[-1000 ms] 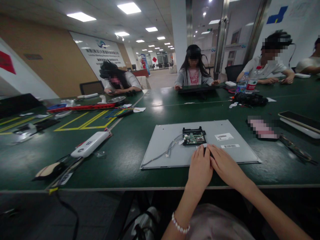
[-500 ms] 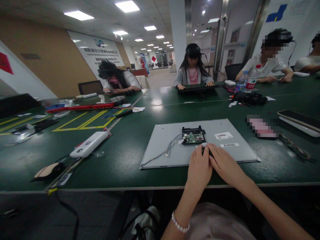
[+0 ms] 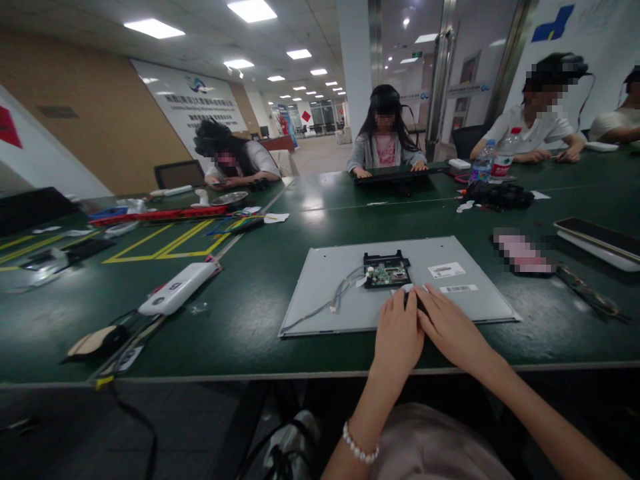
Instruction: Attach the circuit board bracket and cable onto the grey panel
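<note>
Low over the front part of a flat grey panel (image 3: pixel 300 293), my left hand (image 3: pixel 400 337) and my right hand (image 3: pixel 453 327) meet with fingers curled together. Between the fingertips shows a bit of something dark with a small white part; the fingers hide the rest, so its kind is unclear. Just beyond my hands, a green circuit board (image 3: pixel 387 275) sits in a black plastic frame (image 3: pixel 407 262) on the panel. Grey cables (image 3: pixel 343 290) run from the board toward the panel's left front corner.
A white power strip (image 3: pixel 177 289) and a beige-and-black mouse (image 3: pixel 95 341) lie to the left. On the right are a pink phone (image 3: pixel 523 252), a dark phone (image 3: pixel 600 237) and glasses (image 3: pixel 590 293). Bottles (image 3: pixel 504 157) stand farther back. Several people sit across the green table (image 3: pixel 240 333).
The view has shifted very slightly. Both hands keep nearly the same pose and place over the panel.
</note>
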`<state>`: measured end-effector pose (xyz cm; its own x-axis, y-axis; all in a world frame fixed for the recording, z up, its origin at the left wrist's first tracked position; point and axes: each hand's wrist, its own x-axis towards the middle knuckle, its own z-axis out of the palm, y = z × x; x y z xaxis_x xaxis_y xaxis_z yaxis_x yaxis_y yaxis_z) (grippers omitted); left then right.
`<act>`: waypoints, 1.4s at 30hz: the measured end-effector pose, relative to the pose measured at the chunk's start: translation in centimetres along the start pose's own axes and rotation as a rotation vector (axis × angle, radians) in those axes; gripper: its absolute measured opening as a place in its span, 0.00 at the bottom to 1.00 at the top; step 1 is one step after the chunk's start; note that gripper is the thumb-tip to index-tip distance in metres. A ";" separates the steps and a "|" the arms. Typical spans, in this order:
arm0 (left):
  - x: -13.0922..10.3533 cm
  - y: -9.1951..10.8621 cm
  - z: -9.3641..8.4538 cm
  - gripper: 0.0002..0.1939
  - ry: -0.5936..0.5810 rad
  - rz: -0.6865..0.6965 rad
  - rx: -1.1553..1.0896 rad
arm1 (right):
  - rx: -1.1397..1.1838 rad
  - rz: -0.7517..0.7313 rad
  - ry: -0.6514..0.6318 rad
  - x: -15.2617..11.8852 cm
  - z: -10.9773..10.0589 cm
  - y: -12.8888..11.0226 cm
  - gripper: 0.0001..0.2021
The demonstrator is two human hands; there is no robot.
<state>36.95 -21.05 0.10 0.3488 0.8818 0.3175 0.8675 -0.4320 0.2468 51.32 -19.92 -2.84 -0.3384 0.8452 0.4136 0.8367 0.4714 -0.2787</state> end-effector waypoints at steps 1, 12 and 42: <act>0.0 0.0 0.0 0.24 -0.003 -0.002 0.004 | 0.000 0.003 -0.003 0.0 0.1 0.1 0.24; 0.2 0.2 -0.3 0.24 -0.012 -0.015 0.029 | -0.028 0.011 -0.014 -0.1 0.1 0.1 0.25; 0.1 0.2 -0.3 0.23 0.016 -0.017 0.023 | 0.001 0.009 -0.003 -0.1 0.0 0.1 0.23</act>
<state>37.04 -21.13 0.46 0.3287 0.8856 0.3282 0.8810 -0.4127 0.2313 51.47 -19.96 -2.92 -0.3322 0.8500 0.4088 0.8391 0.4643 -0.2834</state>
